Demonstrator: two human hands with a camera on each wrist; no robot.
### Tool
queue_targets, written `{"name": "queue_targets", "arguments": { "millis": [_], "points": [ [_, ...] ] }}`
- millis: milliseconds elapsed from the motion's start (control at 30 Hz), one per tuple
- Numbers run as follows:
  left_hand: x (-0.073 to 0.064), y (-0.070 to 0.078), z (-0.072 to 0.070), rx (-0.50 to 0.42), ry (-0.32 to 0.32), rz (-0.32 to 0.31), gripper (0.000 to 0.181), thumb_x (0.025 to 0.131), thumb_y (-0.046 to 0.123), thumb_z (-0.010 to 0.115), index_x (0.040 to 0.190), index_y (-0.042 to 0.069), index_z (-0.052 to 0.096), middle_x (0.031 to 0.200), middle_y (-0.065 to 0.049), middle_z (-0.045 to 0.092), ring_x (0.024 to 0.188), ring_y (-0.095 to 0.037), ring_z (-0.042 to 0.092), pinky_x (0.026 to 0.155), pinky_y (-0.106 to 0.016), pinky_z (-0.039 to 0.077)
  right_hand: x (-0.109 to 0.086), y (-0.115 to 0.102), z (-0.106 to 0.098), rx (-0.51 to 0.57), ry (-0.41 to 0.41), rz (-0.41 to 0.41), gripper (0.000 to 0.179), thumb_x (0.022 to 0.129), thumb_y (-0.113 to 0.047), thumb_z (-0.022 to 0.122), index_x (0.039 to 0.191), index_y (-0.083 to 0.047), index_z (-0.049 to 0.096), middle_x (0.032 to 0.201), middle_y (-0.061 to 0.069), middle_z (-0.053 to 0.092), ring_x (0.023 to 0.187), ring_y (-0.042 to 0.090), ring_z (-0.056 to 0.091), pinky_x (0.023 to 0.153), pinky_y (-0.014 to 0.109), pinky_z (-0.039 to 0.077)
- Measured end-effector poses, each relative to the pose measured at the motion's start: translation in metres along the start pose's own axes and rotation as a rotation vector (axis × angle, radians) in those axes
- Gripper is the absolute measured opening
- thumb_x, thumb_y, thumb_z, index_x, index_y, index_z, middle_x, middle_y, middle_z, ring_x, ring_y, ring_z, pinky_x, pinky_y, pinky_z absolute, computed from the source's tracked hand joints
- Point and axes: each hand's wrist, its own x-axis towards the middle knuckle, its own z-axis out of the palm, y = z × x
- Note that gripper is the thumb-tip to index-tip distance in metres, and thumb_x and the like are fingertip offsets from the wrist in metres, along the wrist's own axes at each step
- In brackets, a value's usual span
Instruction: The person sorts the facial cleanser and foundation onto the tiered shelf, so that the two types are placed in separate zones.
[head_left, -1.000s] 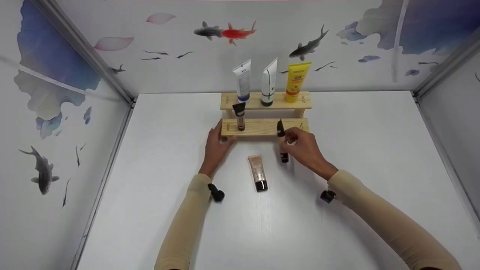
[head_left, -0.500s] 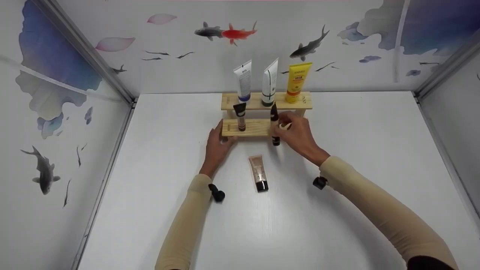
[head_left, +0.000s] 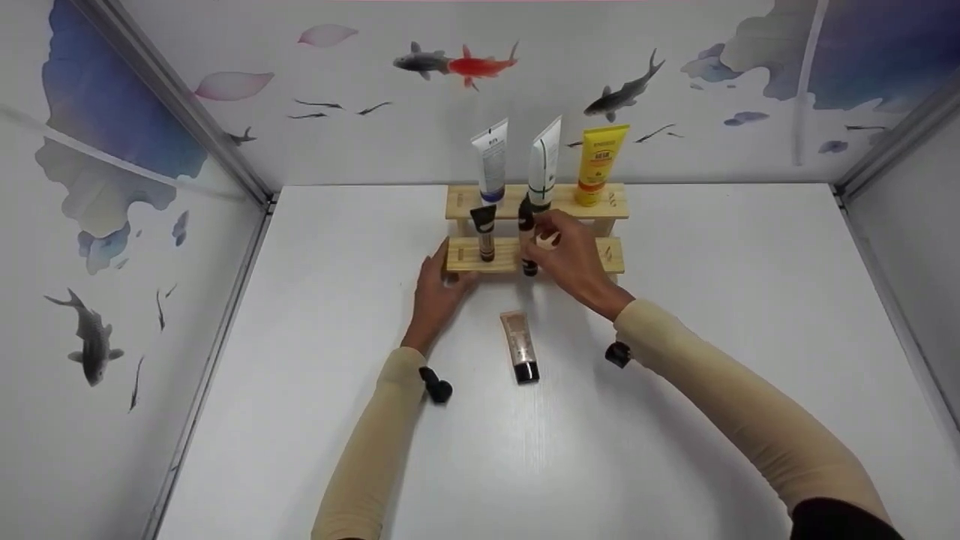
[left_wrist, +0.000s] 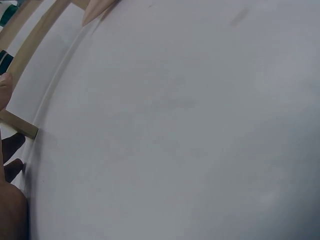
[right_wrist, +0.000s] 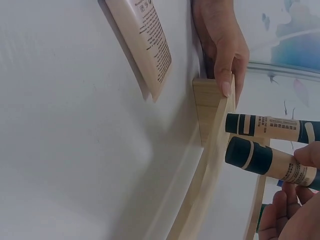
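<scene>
My right hand [head_left: 574, 259] pinches a slim beige tube with black ends [right_wrist: 260, 159], held upright at the middle of the lower shelf. In the right wrist view its black cap hangs close to a similar small tube [right_wrist: 277, 128], which stands on the left part of that shelf. Whether the held tube's cap touches the wood cannot be told. My left hand [head_left: 436, 300] grips the left end of the two-step wooden rack [head_left: 499, 255], its thumb on the front edge. On the table before the rack lies a beige tube with a black cap [head_left: 520, 346].
Along the rack's upper shelf [head_left: 512, 199] stand a white tube with a blue cap [head_left: 492, 165], a white tube with a dark cap [head_left: 545, 161] and a yellow tube [head_left: 600, 165]. Patterned panels [head_left: 337, 142] border the white table [head_left: 337, 255].
My right hand has carried the slim tube up and left, from in front of the rack to its lower shelf. My left hand stays on the rack's end.
</scene>
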Motion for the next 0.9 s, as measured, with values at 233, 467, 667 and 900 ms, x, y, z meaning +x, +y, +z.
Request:
{"name": "queue_targets", "arguments": {
  "millis": [233,467,667,900],
  "points": [
    [0.0,0.0,0.0,-0.013,-0.002,0.031,0.095,0.102,0.053,0.077,0.175,0.014,0.031,0.172,-0.008,0.046,0.163,-0.026,0.035,0.139,-0.035,0.007,0.007,-0.001,0.008,0.013,0.044,-0.031,0.032,0.098,-0.01,0.082,0.126,0.0,0.072,0.118,0.014,0.072,0.108,0.029,0.065,0.094,0.043,0.056],
    [-0.002,0.0,-0.001,-0.032,0.003,0.027,0.094,0.102,0.051,0.079,0.175,0.016,0.031,0.171,-0.006,0.048,0.165,-0.025,0.031,0.139,-0.036,0.006,0.011,0.003,0.011,0.024,0.072,-0.038,0.034,0.097,-0.007,0.083,0.127,0.001,0.07,0.12,0.015,0.072,0.109,0.03,0.065,0.096,0.047,0.057],
    [0.0,0.0,0.0,0.007,0.007,0.027,0.092,0.103,0.044,0.079,0.175,0.014,0.03,0.172,-0.006,0.046,0.164,-0.024,0.035,0.138,-0.029,0.005,0.011,0.01,0.013,0.02,0.073,-0.041,0.032,0.097,-0.006,0.083,0.126,0.0,0.071,0.12,0.015,0.072,0.109,0.029,0.065,0.095,0.045,0.056],
    [0.0,0.001,0.0,-0.005,0.004,0.03,0.093,0.102,0.047,0.08,0.175,0.013,0.032,0.174,-0.007,0.044,0.166,-0.026,0.029,0.139,-0.034,0.006,0.007,0.016,0.014,0.011,0.058,-0.027,0.033,0.098,-0.009,0.084,0.125,0.0,0.069,0.119,0.014,0.072,0.109,0.028,0.064,0.095,0.042,0.055]
  ]
}}
